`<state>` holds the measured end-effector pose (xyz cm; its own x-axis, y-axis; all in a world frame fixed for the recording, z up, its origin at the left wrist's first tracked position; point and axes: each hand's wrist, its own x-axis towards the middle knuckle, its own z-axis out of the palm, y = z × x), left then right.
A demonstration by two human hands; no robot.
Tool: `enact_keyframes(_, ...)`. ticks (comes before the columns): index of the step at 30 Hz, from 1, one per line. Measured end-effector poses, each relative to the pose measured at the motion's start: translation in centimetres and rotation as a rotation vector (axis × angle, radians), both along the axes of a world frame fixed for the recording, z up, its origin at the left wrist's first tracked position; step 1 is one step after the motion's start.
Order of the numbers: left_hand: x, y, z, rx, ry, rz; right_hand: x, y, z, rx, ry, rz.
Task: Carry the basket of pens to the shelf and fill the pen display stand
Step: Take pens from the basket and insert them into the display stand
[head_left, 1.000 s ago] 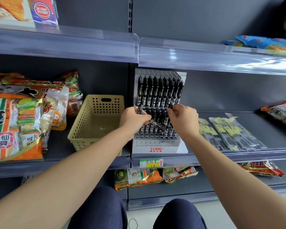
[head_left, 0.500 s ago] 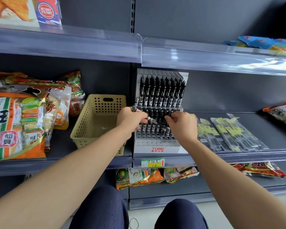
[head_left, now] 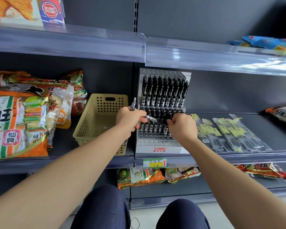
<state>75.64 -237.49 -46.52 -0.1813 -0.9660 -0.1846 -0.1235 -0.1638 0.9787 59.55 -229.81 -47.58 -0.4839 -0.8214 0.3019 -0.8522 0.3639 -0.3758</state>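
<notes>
A white tiered pen display stand sits on the middle shelf, its upper row full of black pens and its lower rows partly filled. A beige perforated basket stands just left of it and looks almost empty. My left hand grips a few pens, one sticking up above the fist. My right hand pinches the end of a clear-barrelled pen that spans between both hands in front of the stand's lower rows.
Snack bags crowd the shelf left of the basket. Flat packs of refills lie right of the stand. A clear-edged upper shelf overhangs the stand. More snack bags lie on the shelf below, above my knees.
My right hand drew back from the stand's lower row toward my left hand and took hold of a pen there. My left hand lifted slightly with its pens.
</notes>
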Motion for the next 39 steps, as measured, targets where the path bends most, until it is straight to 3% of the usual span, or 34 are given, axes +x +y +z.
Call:
enact_keyframes(12, 0.5, 0.0, -0.2, 0.078, 0.078, 0.03, 0.1, 0.6, 0.1, -0.028, -0.112, -0.023)
enact_keyframes(15, 0.7, 0.1, -0.2, 0.083, 0.116, 0.077, 0.3, 0.9, 0.2, -0.078, -0.374, -0.046)
enact_keyframes(18, 0.6, 0.6, 0.3, 0.093, 0.169, 0.043, 1.5, 1.2, 1.1, -0.228, -0.921, -0.019)
enact_keyframes(19, 0.5, 0.8, 0.5, 0.095, 0.181, 0.023, 1.8, 1.3, 1.4, -0.286, -1.023, 0.017)
enact_keyframes(23, 0.5, 1.2, 0.6, 0.075, 0.208, -0.041, 2.3, 1.2, 2.5, -0.45, -1.105, 0.071)
enact_keyframes(27, 0.5, 1.4, 0.5, 0.026, 0.191, -0.062, 2.1, 1.0, 3.5, -0.467, -1.305, 0.115)
enact_keyframes(34, 0.1, 1.2, 0.0, -0.007, 0.128, -0.075, 2.1, 0.4, 4.4, -0.548, -1.177, 0.121)
enact_keyframes(36, 0.0, 0.9, 0.0, 0.03, 0.075, 0.021, 1.8, 0.4, 4.3, -0.522, -0.909, 0.109)
enact_keyframes(39, -0.1, 0.7, 0.2, 0.059, 0.059, 0.085, 1.7, 0.7, 3.7, -0.433, -0.294, 0.122)
